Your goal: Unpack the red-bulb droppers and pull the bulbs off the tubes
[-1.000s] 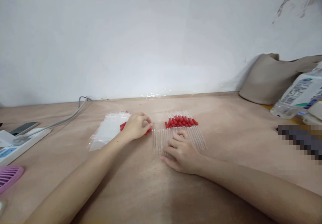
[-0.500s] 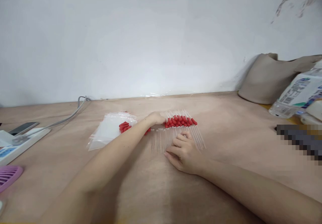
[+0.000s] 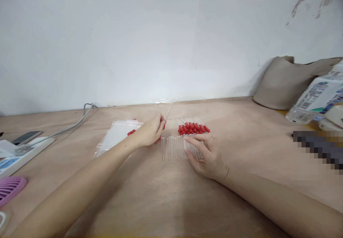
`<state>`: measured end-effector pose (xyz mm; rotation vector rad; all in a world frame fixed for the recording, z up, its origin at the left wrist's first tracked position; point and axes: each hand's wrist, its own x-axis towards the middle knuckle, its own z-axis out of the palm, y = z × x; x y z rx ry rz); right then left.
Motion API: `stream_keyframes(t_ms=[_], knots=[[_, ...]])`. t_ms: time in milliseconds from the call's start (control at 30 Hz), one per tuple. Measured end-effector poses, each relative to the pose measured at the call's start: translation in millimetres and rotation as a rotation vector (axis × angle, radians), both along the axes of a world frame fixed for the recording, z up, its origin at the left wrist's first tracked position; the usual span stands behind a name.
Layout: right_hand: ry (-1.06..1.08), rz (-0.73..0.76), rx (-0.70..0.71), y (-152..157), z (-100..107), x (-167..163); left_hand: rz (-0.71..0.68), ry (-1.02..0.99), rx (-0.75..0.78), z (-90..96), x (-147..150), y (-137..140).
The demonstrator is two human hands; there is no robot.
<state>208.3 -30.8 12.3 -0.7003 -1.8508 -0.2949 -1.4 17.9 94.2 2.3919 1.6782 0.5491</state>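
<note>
My left hand (image 3: 154, 129) pinches a glass dropper (image 3: 169, 111) by its red rubber bulb, the thin tube slanting up and away. Below and to the right lies a row of clear glass dropper tubes (image 3: 171, 149) without bulbs. Over the right end of that row rests my right hand (image 3: 205, 154), thumb and fingers apart, with no held thing showing; it hides some tubes. Just beyond it is a pile of droppers with red bulbs (image 3: 191, 128), their tubes pointing to the wall. Loose red bulbs (image 3: 131, 132) are partly hidden behind my left hand.
Clear zip bags (image 3: 115, 132) lie left of the bulbs. A power strip (image 3: 32, 154) with a cable, a phone (image 3: 25, 137) and a purple slotted object (image 3: 12, 190) are at far left. A plastic bottle (image 3: 313, 95) and a beige bag-like object (image 3: 278, 84) stand right.
My left hand has moved left from the pile of red-bulbed droppers, now with one dropper in it. My right hand has shifted slightly right, its fingers extending over the tubes.
</note>
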Motion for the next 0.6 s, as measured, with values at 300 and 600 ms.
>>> stream_keyframes(t_ms=[300,600], knots=[[-0.223,0.167,-0.020,4.3,-1.1,1.7,-0.434,0.088,0.542,-75.3,-23.7,-49.2],[-0.334,0.129,-0.163,9.8,-8.3,-10.0,-0.476,-0.035,0.609,-85.3,-21.5,-48.0]])
